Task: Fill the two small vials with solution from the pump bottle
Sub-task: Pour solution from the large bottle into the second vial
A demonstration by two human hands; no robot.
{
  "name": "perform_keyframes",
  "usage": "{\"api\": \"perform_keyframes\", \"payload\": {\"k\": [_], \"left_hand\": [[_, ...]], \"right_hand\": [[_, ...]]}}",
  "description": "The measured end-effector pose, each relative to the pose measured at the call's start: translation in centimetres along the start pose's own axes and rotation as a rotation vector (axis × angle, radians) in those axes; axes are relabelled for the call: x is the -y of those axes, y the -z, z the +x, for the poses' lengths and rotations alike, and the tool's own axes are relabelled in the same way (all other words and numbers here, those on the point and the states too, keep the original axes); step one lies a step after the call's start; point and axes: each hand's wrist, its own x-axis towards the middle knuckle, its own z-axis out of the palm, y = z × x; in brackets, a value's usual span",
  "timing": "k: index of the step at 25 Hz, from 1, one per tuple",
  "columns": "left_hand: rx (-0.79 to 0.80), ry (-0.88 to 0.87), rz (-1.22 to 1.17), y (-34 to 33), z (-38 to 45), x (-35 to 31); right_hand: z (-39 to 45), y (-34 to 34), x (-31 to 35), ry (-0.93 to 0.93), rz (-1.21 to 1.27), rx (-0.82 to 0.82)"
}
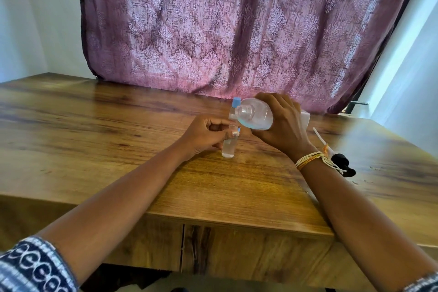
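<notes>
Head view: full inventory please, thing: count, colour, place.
open vial: 1, clear, upright on the table, pinched near its top by the left hand
capped vial: 1, clear with blue cap, upright behind the open vial
bottle: 1, clear, pump off, tipped with its mouth over the open vial
pump head: 1, black with white tube, lying on the table beyond the right wrist
table: 1, brown wood
curtain: 1, purple patterned, behind the table
wrist threads: 1 bundle, yellow-white, right wrist
left hand: pinches the open vial
right hand: grips the bottle
</notes>
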Motion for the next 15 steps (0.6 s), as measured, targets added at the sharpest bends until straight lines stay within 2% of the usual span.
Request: {"api": "perform_keyframes", "payload": {"k": [3,9,15], "left_hand": [[0.02,-0.014,0.041,0.0,0.3,0.4],[0.073,-0.003,0.127,0.3,0.5,0.9],[0.108,0.024,0.122,0.6,0.7,1.2]], "right_hand": [[0.2,0.1,0.0,-0.109,0.17,-0.048],[1.6,0.9,-0.8,-0.439,0.483,-0.188],[3.5,0.9,-5.0,-0.83,0.931,-0.074]]}}
